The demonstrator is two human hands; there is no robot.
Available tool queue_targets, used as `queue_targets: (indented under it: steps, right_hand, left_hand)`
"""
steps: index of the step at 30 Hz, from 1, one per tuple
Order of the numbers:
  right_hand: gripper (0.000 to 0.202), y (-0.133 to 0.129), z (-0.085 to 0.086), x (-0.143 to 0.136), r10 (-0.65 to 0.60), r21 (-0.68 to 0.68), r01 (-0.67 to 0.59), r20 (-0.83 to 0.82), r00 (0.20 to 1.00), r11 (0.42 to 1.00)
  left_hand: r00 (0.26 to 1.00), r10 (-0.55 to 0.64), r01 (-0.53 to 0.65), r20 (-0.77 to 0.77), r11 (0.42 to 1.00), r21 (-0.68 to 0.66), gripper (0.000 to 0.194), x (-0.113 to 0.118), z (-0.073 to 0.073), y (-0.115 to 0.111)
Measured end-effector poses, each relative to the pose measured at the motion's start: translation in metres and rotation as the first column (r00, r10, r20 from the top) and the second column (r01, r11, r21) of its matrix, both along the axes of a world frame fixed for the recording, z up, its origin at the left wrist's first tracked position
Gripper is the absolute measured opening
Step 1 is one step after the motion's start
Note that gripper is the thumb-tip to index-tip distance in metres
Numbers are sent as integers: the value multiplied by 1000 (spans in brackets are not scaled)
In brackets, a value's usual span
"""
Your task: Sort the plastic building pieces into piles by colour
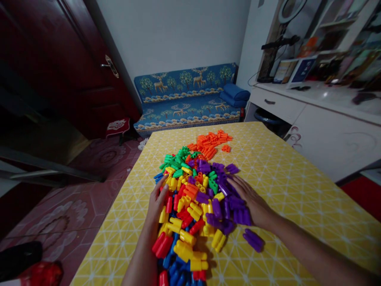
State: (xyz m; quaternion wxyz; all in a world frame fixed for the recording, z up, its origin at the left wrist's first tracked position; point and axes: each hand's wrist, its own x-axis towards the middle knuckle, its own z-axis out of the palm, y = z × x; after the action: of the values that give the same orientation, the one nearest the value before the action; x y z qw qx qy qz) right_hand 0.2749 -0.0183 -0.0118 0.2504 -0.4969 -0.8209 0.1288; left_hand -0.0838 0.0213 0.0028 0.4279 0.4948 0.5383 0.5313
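A long heap of plastic building pieces lies on the table, mostly bullet-shaped and joined in small groups. My left hand (157,198) rests against the heap's left side, fingers apart, touching yellow pieces (172,183) and red pieces (169,204). On the other side my right hand (253,200) lies with its fingers stretched along the purple pieces (226,206). Neither hand grips a piece. Green pieces (177,159) and orange pieces (208,143) form the far end. Blue pieces (178,272) lie nearest me, partly beside my left forearm. One purple piece (253,240) sits apart below my right hand.
A yellow patterned cloth (297,222) covers the table. Beyond it stands a blue sofa (184,107) with deer on its cover. A white cabinet (336,131) is at the right, a dark red door (74,59) at the left. A small stool (118,126) stands near the door.
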Motion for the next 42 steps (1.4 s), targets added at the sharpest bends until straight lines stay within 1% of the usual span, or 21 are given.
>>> queue_targets:
  steps: [2, 5, 7, 9, 11, 13, 15, 17, 19, 21, 22, 24, 25, 27, 30, 32, 33, 35, 38, 40, 42]
  right_hand:
    - [85, 16, 9, -33, 69, -12, -71, -138, 988, 997]
    - [80, 33, 26, -80, 133, -1, -141, -327, 936, 990]
    - [80, 39, 40, -108, 111, -19, -131, -415, 903, 991]
    - [81, 41, 55, -128, 60, -75, -106, -456, 888, 992]
    - [84, 40, 71, -139, 49, -134, -122, -450, 892, 983]
    - [90, 40, 85, -140, 138, -157, -226, -433, 891, 961]
    - [89, 41, 93, -133, 260, -158, -355, -429, 865, 921]
    - [79, 49, 94, -119, 298, -175, -406, -438, 848, 897]
    - [62, 62, 86, -101, 209, -173, -316, -456, 865, 933]
    - [48, 80, 70, -78, 29, -130, -103, -474, 880, 986]
    - [41, 89, 61, -66, -71, -107, 21, -484, 872, 994]
    - [30, 107, 42, -41, -241, -79, 233, -509, 827, 969]
    - [27, 116, 34, -29, -297, -70, 306, -512, 806, 949]
    - [26, 131, 22, -8, -354, -37, 389, -498, 791, 921]
    - [23, 155, 17, 13, -357, 51, 414, -420, 834, 909]
    - [22, 173, 19, 21, -335, 107, 395, -359, 871, 912]
    - [22, 183, 20, 23, -328, 129, 386, -325, 887, 914]
    - [25, 202, 22, 23, -324, 150, 366, -247, 913, 919]
    - [33, 225, 23, 16, -297, 142, 313, -121, 947, 939]
    - [41, 233, 22, 9, -267, 123, 272, -55, 962, 954]
    - [51, 236, 20, 0, -236, 84, 234, 10, 972, 968]
  left_hand:
    - [1000, -12, 12, -18, 1000, 15, 66, 0, 1, -1]
    - [998, -39, 42, -53, 998, 48, 63, 0, 5, -3]
    - [996, -60, 63, -68, 996, 56, 61, 1, 6, -3]
    - [996, -83, 84, -34, 995, 47, 62, 1, 5, -2]
    - [996, -84, 83, 35, 996, 35, 66, 1, 2, 0]
    - [997, -58, 56, 49, 997, 47, 67, 0, -2, 3]
    - [999, 20, -17, -33, 994, 111, 60, -1, -5, 5]
    - [983, 132, -105, -125, 974, 200, 48, -2, -5, 4]
    - [962, 226, -183, -155, 951, 250, 41, -3, -3, 1]
    - [954, 257, -215, -153, 945, 246, 38, -4, 3, -3]
    - [953, 257, -216, -159, 947, 238, 37, -5, 8, -4]
    - [946, 247, -201, -210, 954, 221, 37, -5, 23, -5]
    - [937, 238, -186, -255, 960, 211, 37, -5, 32, -4]
    - [917, 191, -139, -349, 976, 169, 38, -1, 55, 3]
    - [889, 41, 29, -456, 989, 145, 39, 16, 85, 31]
    - [859, -71, 162, -508, 977, 136, 40, 34, 96, 62]
    - [833, -134, 244, -536, 960, 140, 41, 45, 98, 80]
    - [767, -187, 368, -614, 912, 182, 44, 67, 94, 119]
    - [593, -266, 525, -760, 843, 116, 57, 97, 77, 172]
    - [458, -292, 549, -840, 836, 9, 67, 113, 64, 198]
    - [365, -308, 524, -878, 848, -80, 73, 125, 52, 214]
